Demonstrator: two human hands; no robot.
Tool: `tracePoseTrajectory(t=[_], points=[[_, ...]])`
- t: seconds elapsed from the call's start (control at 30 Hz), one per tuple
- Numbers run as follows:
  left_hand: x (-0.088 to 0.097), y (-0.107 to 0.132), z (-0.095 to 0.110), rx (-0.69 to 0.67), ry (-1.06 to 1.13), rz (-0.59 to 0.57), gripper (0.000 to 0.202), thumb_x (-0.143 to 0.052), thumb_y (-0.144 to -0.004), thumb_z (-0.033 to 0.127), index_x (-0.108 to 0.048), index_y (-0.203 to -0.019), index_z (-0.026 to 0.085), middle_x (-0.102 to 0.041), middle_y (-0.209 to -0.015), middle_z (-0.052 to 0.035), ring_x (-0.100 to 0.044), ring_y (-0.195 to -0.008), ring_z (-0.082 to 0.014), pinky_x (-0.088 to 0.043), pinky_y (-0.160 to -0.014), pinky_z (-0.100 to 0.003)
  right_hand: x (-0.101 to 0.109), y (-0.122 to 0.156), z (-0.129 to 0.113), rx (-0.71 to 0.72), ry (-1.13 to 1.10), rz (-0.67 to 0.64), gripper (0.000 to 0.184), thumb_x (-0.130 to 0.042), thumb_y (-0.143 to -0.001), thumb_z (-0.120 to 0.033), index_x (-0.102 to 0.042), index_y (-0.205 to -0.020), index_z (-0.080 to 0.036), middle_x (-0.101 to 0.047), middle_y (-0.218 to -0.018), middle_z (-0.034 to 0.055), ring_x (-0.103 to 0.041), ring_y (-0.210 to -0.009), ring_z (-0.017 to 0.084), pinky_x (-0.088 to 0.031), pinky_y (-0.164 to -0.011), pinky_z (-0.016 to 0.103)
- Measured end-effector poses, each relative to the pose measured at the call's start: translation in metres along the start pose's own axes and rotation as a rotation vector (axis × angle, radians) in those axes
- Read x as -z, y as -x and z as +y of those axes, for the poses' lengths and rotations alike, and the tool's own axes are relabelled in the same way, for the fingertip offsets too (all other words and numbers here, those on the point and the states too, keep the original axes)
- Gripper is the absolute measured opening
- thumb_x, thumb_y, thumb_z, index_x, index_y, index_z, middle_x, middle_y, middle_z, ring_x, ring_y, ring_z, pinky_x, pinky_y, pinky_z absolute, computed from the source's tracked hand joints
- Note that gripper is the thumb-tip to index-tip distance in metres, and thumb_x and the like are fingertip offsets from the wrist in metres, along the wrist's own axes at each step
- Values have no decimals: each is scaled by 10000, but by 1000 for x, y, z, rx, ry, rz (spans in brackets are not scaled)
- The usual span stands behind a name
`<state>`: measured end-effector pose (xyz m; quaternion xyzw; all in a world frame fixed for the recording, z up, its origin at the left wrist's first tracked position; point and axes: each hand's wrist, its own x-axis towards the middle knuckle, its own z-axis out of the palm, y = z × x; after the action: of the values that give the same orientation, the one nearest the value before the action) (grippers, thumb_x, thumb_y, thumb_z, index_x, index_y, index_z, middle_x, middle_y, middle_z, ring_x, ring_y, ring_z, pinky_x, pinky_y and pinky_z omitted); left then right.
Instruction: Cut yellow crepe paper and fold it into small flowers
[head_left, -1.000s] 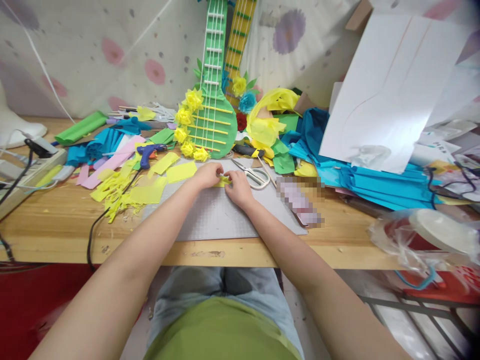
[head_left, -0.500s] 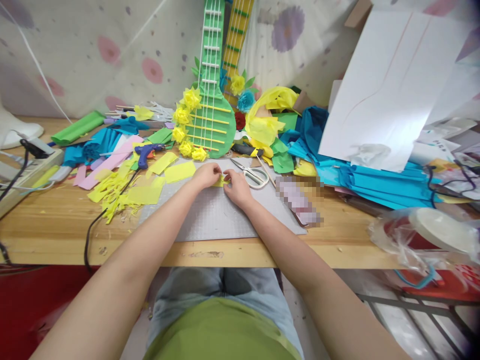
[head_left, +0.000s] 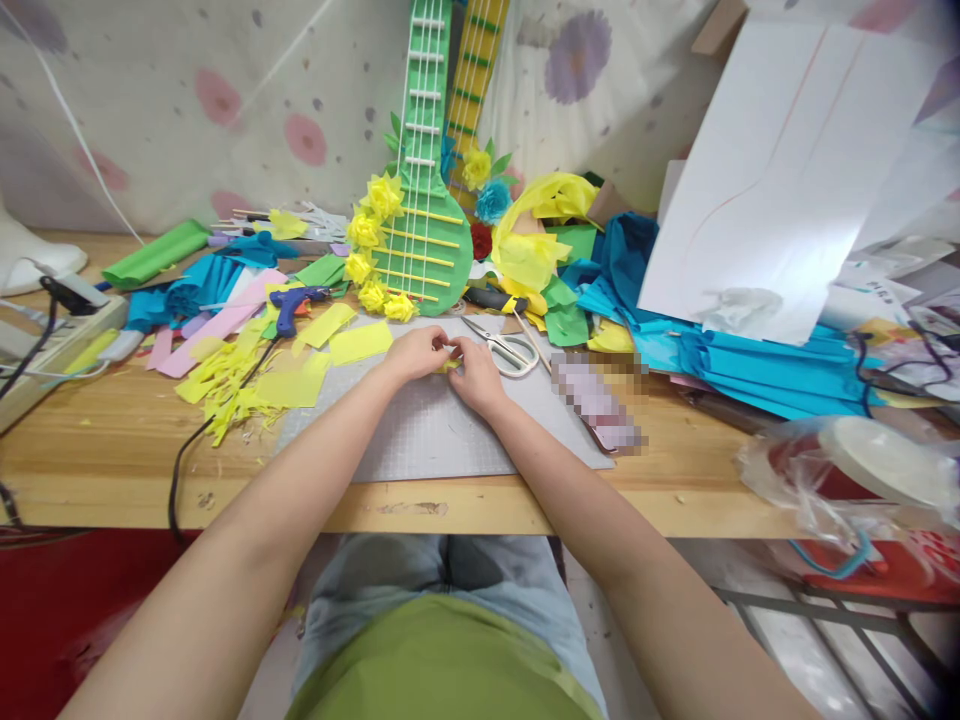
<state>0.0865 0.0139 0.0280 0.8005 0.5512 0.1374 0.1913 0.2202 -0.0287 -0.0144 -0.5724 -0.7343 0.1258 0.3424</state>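
Note:
My left hand [head_left: 417,354] and my right hand [head_left: 476,373] meet over a grey cutting mat [head_left: 431,445], fingers curled and pinching. Between their fingertips is a small piece of yellow crepe paper [head_left: 448,367], mostly covered by the fingers. Just right of my right hand lies a pair of scissors [head_left: 510,352] with pale handles, blades pointing up and left. Flat yellow paper pieces [head_left: 360,343] rest to the left of my left hand. Behind the hands stands a green paper-covered guitar shape [head_left: 435,250] with white strings and yellow paper flowers [head_left: 365,230] along its left side.
Left on the table [head_left: 480,505] are a blue glue gun [head_left: 292,305], yellow paper scraps [head_left: 225,390] and a power strip [head_left: 60,355]. Blue crepe paper [head_left: 772,370] and a white board [head_left: 757,190] stand at the right. A bagged tub [head_left: 885,455] sits at the right edge.
My fingertips have shifted slightly on the yellow crepe paper, and less of it shows between them. Both arms stay in nearly the same place.

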Motion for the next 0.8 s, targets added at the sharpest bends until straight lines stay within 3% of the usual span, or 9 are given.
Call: tracePoseTrajectory(t=[0.27, 0.57, 0.67, 0.8], points=[[6, -9, -8, 82, -54, -85, 199, -573, -685, 225, -618, -877, 203, -666, -936, -30, -597, -829, -158, -438, -713, -246, 0, 0, 1, -9, -1, -13, 385, -462, -695, -143, -494, -1076, -183, -618, -896, 46, -479, -897, 211, -389, -825, 347], [18, -13, 3, 193, -184, -264, 244, -591, -606, 203, -668, -838, 190, -691, -850, -50, -610, -719, -170, -438, -604, -243, 0, -2, 2, -10, 12, 6, 395, -465, -681, -144, -514, -1072, -165, -588, -1028, 83, -471, -981, 219, -373, -880, 370], [18, -12, -1, 162, -162, -231, 208, -569, -613, 194, -662, -800, 199, -690, -816, -25, -600, -696, -149, -431, -597, -227, 0, -3, 1, -31, 18, -17, 411, -482, -686, -149, -507, -1096, -172, -604, -1019, 72, -472, -982, 212, -381, -873, 362], [12, -4, -12, -19, -60, -117, 176, -526, -657, 193, -632, -799, 188, -672, -826, -17, -581, -718, -130, -432, -642, -221, 1, -6, -1, -64, 5, -41, 401, -500, -685, -141, -522, -1083, -184, -623, -1002, 48, -481, -946, 195, -390, -862, 340]])
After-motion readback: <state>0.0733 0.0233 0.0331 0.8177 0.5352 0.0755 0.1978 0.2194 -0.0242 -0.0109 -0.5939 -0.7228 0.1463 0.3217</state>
